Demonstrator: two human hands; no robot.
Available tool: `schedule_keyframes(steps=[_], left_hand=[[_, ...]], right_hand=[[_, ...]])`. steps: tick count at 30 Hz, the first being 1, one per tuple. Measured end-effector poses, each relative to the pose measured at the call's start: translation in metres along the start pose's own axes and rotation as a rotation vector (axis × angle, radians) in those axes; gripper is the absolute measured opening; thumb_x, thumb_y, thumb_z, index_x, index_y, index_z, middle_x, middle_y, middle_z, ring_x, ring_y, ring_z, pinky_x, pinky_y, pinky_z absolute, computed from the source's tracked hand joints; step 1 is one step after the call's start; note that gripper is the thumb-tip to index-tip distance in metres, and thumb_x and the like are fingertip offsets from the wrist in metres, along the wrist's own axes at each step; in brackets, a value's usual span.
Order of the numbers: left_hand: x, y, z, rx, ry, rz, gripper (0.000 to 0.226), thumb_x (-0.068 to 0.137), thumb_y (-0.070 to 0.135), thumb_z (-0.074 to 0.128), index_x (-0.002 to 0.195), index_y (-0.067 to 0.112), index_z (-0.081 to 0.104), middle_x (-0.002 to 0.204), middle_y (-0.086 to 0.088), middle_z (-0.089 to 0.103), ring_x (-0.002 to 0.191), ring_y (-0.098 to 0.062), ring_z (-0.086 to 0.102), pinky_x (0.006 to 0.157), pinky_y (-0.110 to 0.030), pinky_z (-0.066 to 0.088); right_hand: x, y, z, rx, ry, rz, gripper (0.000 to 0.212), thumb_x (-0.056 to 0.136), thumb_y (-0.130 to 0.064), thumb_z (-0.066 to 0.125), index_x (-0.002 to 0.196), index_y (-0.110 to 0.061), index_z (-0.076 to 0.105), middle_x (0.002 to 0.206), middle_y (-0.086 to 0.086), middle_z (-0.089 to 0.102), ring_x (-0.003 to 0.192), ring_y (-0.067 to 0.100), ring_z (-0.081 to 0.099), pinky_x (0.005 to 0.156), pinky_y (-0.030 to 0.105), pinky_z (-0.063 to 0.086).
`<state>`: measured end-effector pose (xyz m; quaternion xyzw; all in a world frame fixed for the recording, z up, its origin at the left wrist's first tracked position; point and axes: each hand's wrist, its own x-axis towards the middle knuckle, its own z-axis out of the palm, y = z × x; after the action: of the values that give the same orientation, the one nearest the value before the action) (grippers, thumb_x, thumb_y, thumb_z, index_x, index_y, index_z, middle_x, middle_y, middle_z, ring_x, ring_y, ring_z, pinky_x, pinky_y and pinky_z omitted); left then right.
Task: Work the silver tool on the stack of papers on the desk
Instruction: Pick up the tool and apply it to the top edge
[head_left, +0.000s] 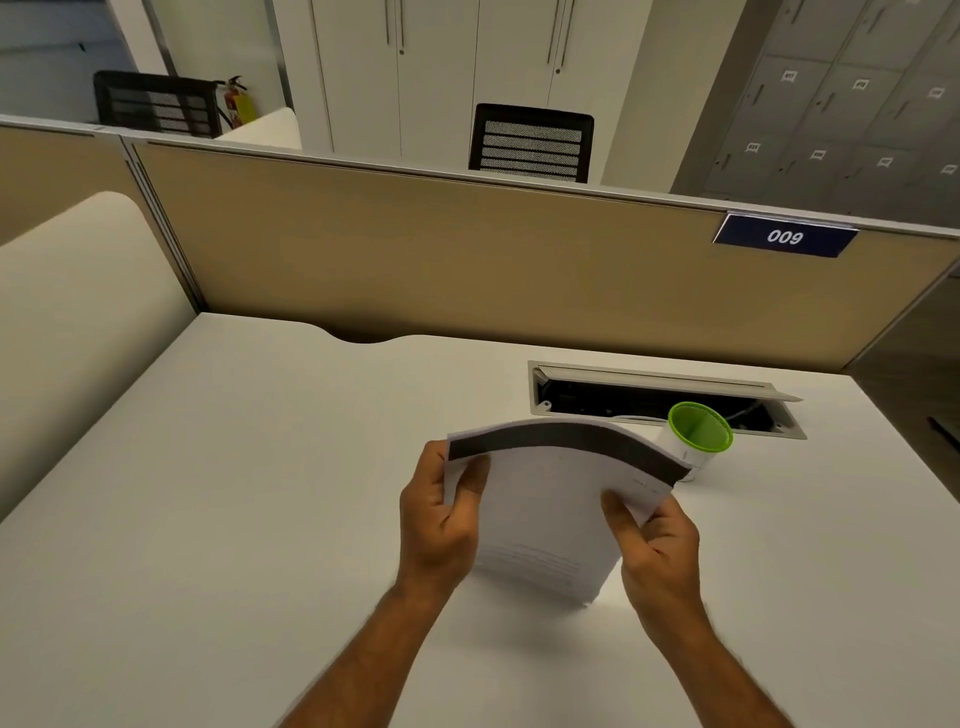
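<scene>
1. Head view, lower centre: left hand (441, 525) and right hand (652, 540) each close their grip on a side edge of the stack of papers (550, 509).
2. Stack stands on its lower edge on the surface (234, 493), probably for squaring sheets.
3. No silver tool is visible; a green cup (698, 431) stands just behind.

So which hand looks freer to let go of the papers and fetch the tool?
Probably the right hand: it only pinches the papers at one corner, while the left hand grips their side. No silver tool is in view.
</scene>
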<state>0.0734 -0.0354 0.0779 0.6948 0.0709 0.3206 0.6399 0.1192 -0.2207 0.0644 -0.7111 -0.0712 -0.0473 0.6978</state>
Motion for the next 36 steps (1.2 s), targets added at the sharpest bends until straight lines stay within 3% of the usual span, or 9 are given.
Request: schedule_keyframes(steps=[4,8,13,20,23,27,30,32,36], left_hand=[[-0.001,-0.002,-0.001,-0.039,0.004,-0.014,0.029,0.087,0.025,0.059,0.113,0.036,0.053,0.108,0.033,0.064,0.108,-0.004,0.063,0.079,-0.013,0.055],[-0.001,-0.010,0.000,-0.035,0.000,-0.064,0.025,0.089,0.031,0.054,0.114,0.037,0.055,0.109,0.025,0.066,0.106,-0.005,0.064,0.078,-0.016,0.057],[-0.001,-0.015,0.001,-0.002,0.019,-0.103,0.022,0.090,0.033,0.046,0.109,0.034,0.057,0.105,0.016,0.067,0.098,-0.003,0.065,0.074,-0.016,0.059],[0.009,-0.017,0.002,0.076,0.134,-0.114,0.015,0.095,0.039,0.050,0.086,0.030,0.058,0.081,0.009,0.064,0.075,-0.003,0.062,0.058,-0.011,0.054],[0.014,-0.018,-0.002,0.108,0.162,-0.146,0.017,0.090,0.042,0.046,0.085,0.029,0.057,0.084,0.009,0.064,0.076,-0.005,0.063,0.058,-0.012,0.055],[0.016,-0.018,-0.005,0.142,0.177,-0.207,0.016,0.095,0.040,0.046,0.089,0.030,0.057,0.088,0.012,0.065,0.075,-0.014,0.067,0.061,-0.018,0.055],[0.017,-0.018,-0.004,0.155,0.181,-0.238,0.014,0.097,0.036,0.047,0.090,0.030,0.057,0.088,0.011,0.066,0.074,-0.016,0.067,0.062,-0.021,0.053],[0.017,-0.017,-0.002,0.157,0.182,-0.254,0.014,0.098,0.035,0.047,0.091,0.028,0.058,0.087,0.012,0.065,0.074,-0.015,0.066,0.061,-0.020,0.052],[0.017,-0.017,0.000,0.152,0.178,-0.277,0.018,0.098,0.034,0.048,0.096,0.020,0.060,0.087,0.011,0.063,0.077,-0.014,0.064,0.066,-0.020,0.052]], right_hand=[[-0.002,0.002,-0.001,0.018,-0.014,0.006,0.035,0.076,-0.018,0.069,0.106,-0.033,0.058,0.094,-0.030,0.071,0.096,-0.001,0.066,0.072,0.012,0.055],[-0.004,0.009,0.000,-0.008,0.020,0.054,0.033,0.069,-0.027,0.071,0.099,-0.032,0.060,0.093,-0.018,0.071,0.090,0.008,0.069,0.069,0.010,0.054],[-0.003,0.015,0.003,-0.034,0.013,0.087,0.027,0.079,-0.014,0.071,0.099,-0.027,0.059,0.096,-0.012,0.068,0.087,0.007,0.065,0.069,0.009,0.053],[0.010,0.035,-0.009,-0.111,-0.079,0.117,0.026,0.074,-0.028,0.072,0.099,-0.026,0.065,0.095,-0.015,0.075,0.092,0.011,0.070,0.073,0.019,0.057],[0.017,0.055,-0.034,-0.302,-0.010,0.117,0.033,0.072,-0.026,0.081,0.102,-0.023,0.068,0.102,-0.007,0.073,0.095,0.014,0.067,0.082,0.031,0.055],[0.023,0.092,-0.081,-0.788,0.133,0.107,0.050,0.063,-0.027,0.088,0.107,-0.015,0.069,0.109,0.007,0.067,0.102,0.031,0.059,0.088,0.043,0.050],[0.024,0.109,-0.108,-1.137,0.045,0.364,0.078,0.059,-0.047,0.085,0.125,-0.016,0.059,0.129,0.009,0.053,0.118,0.034,0.047,0.093,0.044,0.044],[0.024,0.116,-0.119,-1.193,0.023,0.460,0.080,0.060,-0.052,0.082,0.127,-0.016,0.057,0.130,0.010,0.051,0.120,0.035,0.046,0.093,0.044,0.044],[0.029,0.121,-0.127,-1.057,0.041,0.411,0.058,0.062,-0.039,0.085,0.110,-0.010,0.068,0.107,0.012,0.060,0.101,0.033,0.058,0.084,0.042,0.051]])
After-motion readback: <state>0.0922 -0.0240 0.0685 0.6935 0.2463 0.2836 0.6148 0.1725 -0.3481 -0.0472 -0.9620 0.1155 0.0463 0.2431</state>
